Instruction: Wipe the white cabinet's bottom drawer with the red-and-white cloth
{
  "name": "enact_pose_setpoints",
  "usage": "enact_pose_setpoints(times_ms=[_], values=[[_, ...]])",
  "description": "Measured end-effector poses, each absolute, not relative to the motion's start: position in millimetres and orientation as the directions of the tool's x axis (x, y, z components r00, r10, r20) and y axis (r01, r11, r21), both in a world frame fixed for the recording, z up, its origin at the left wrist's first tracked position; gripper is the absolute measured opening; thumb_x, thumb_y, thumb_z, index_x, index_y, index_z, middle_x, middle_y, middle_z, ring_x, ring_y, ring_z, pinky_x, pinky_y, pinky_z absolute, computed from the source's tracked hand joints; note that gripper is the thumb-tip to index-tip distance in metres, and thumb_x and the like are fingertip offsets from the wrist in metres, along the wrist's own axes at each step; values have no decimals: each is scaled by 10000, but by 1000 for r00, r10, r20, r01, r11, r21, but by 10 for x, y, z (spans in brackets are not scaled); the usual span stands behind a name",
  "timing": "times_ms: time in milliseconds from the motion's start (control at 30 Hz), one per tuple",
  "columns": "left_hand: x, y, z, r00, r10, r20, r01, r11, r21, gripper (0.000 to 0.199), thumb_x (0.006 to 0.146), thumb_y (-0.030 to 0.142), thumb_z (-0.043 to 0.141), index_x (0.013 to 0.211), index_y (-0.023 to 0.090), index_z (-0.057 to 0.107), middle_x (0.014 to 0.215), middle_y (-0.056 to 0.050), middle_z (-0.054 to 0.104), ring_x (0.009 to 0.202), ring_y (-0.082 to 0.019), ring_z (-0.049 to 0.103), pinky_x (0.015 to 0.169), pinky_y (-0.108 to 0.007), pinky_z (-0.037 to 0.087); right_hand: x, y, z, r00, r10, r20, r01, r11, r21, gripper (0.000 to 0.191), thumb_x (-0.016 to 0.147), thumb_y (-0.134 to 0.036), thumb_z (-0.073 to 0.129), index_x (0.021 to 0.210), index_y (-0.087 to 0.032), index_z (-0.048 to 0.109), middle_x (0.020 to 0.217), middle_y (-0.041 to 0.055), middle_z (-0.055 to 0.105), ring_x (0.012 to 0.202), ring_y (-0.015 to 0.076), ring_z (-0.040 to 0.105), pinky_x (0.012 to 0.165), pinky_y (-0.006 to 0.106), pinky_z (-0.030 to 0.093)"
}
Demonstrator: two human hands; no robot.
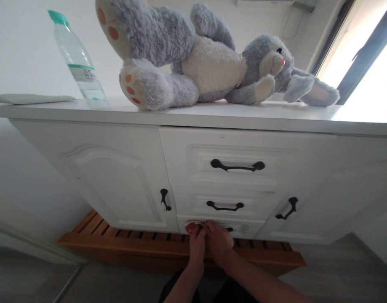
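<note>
Head view: both hands meet low at the front of a white cabinet [124,168], at its bottom drawer [244,229]. The left hand [196,244] and right hand [220,244] touch side by side, fingers up against the drawer front, where a small red thing [190,227] shows at the left fingertips; what it is, and whether either hand grips it, I cannot tell. The drawer's black handle [229,229] is mostly hidden behind the right hand. Above are two more drawers with black handles, with a door on each side. On the cabinet top lies a grey and white plush rabbit [209,63] on its back, a clear bottle [78,59] with a green cap standing to its left. A wooden slatted rack [117,237] sits at the cabinet's foot.
</note>
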State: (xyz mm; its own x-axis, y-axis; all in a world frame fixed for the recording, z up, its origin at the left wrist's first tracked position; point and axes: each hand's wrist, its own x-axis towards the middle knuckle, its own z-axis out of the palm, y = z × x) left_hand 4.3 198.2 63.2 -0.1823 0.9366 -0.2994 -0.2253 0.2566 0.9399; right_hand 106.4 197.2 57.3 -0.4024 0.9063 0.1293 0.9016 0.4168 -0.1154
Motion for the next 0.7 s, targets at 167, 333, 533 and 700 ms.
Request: enact_pose_setpoints(times_ms=[167,333,533,700], values=[[521,1950,709,-102,957,-273,-117,261,958,220,727,336,616,839,180,724,962,-115,774,977,-287,671,1000,-419,458,1553,1846,738,-336,931,139,935,348,-68,334,857,-94,574,1156,-170,703,1227,118,680,1153,258,569,950,361,498],[1139,1889,670,-18,961,-276,-104,272,957,212,747,362,621,830,187,708,954,-118,774,967,-273,677,975,-386,473,2188,1705,678,-281,950,136,959,284,-5,300,843,-107,614,1107,-175,739,1212,126,703,1117,282,595,918,381,512],[1634,1835,494,51,961,-272,-137,276,951,174,731,289,592,826,191,699,1026,-124,768,1028,-258,671,1016,-350,468,2664,1589,492,-269,954,132,963,262,70,395,824,-70,593,1185,-150,730,1256,145,699,1163,288,598,982,393,502],[1700,1781,203,105,939,-328,-156,341,927,371,670,218,567,1005,129,698,1206,-181,739,1170,-265,656,1078,-334,450,2731,1547,145,-237,968,77,971,238,3,492,845,-73,535,1310,-164,664,1376,119,639,1273,269,551,1046,386,477]])
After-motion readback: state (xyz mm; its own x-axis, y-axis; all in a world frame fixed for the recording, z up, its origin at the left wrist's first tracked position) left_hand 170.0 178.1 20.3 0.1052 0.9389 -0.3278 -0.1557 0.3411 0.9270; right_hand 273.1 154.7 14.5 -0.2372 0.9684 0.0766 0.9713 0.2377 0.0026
